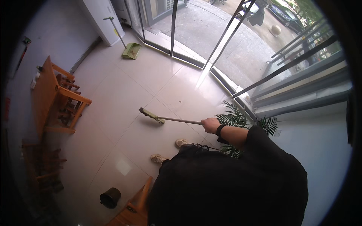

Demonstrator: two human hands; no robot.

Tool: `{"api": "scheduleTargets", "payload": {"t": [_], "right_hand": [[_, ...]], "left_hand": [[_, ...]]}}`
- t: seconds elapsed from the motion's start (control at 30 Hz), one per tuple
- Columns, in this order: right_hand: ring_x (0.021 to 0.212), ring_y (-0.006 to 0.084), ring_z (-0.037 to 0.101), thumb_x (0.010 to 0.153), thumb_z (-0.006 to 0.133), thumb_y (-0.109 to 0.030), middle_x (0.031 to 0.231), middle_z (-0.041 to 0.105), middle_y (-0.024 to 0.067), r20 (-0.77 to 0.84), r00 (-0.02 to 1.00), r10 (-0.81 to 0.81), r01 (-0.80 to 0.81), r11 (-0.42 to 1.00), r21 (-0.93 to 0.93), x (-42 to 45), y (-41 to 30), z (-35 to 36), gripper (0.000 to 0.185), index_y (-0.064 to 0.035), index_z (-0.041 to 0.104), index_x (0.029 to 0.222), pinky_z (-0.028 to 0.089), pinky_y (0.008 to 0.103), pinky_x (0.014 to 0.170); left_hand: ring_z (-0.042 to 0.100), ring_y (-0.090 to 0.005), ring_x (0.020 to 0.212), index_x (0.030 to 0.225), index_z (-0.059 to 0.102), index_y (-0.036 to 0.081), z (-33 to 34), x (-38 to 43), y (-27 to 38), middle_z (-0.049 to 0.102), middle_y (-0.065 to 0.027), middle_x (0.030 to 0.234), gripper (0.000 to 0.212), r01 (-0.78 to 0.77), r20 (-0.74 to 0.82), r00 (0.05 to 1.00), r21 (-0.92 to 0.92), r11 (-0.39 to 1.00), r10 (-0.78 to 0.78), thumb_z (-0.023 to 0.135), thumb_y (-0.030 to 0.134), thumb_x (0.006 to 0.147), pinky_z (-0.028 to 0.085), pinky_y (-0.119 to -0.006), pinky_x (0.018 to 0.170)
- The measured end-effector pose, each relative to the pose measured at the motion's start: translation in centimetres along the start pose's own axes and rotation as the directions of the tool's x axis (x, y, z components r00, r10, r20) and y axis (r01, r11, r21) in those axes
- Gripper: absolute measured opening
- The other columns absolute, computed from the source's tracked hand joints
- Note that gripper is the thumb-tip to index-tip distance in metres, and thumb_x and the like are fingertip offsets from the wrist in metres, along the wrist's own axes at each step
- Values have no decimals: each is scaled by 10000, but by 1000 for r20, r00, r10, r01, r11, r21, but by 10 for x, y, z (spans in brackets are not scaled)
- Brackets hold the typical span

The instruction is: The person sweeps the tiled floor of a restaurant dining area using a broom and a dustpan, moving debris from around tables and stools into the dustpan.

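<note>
My right hand [211,125], with a dark band at the wrist, is closed around the handle of a broom [152,115]. The broom's green head and dark bristles lie to the left of the hand, with a shadow on the tiles below; whether they touch the floor is unclear. A green long-handled dustpan [131,51] stands farther off by the glass front, with some debris inside. On the tiles between broom and glass lies a small dark speck [180,101]. My left hand is out of view.
At the left stands a wooden table [46,93] with stools beneath. A dark bucket [111,197] and wooden furniture [135,209] are at the bottom. Potted-plant fronds [232,115] are close to my right arm. A tall white appliance [103,21] stands by the glass panels [195,34].
</note>
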State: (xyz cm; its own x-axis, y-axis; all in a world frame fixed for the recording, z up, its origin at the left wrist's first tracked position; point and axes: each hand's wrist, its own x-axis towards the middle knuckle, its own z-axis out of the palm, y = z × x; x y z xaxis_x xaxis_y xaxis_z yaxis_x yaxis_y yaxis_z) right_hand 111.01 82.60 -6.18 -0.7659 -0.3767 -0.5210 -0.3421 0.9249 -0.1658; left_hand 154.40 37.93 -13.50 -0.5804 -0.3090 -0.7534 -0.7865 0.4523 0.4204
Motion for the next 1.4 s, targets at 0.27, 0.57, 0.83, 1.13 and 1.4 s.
{"api": "scheduleTargets", "payload": {"t": [0.27,0.57,0.83,1.13,1.4], "right_hand": [[452,139,475,841,493,-73,574,459,-6,530,810,252,-570,119,813,-100,-33,46,58,-50,530,879,342,308,370],[671,268,654,733,644,-135,736,675,86,283,929,239,-190,963,-189,-75,1,80,68,-113,708,735,495,364,547],[840,380,637,731,546,-74,876,660,214,169,882,441,-472,818,330,27,31,99,191,-19,700,829,514,412,753],[456,204,498,733,477,-38,583,536,108,373,759,534,-427,-24,904,-13,89,-4,150,0,584,831,396,354,430],[948,390,613,740,548,-111,974,640,238,135,630,765,-592,360,721,36,219,-24,255,20,633,941,492,419,827]], "left_hand": [[599,-225,749,826,609,12,-100,73,-29,617,-114,773,303,-176,176,980,526,832,96,524,296,891,467,-427,681],[635,-241,775,768,671,102,-203,153,-55,641,-84,812,166,-241,-32,949,565,789,313,555,197,840,504,-338,678],[626,-226,839,876,653,65,-174,155,132,647,-96,867,173,-134,63,991,278,951,121,542,198,867,503,-334,718],[615,-209,910,996,632,24,-157,147,257,653,-110,929,228,-84,-12,996,-1,996,84,528,200,897,501,-329,763],[608,-182,952,1148,578,-24,-127,122,331,656,-138,1005,344,-19,8,1000,-244,970,21,509,236,934,495,-312,797]]}}
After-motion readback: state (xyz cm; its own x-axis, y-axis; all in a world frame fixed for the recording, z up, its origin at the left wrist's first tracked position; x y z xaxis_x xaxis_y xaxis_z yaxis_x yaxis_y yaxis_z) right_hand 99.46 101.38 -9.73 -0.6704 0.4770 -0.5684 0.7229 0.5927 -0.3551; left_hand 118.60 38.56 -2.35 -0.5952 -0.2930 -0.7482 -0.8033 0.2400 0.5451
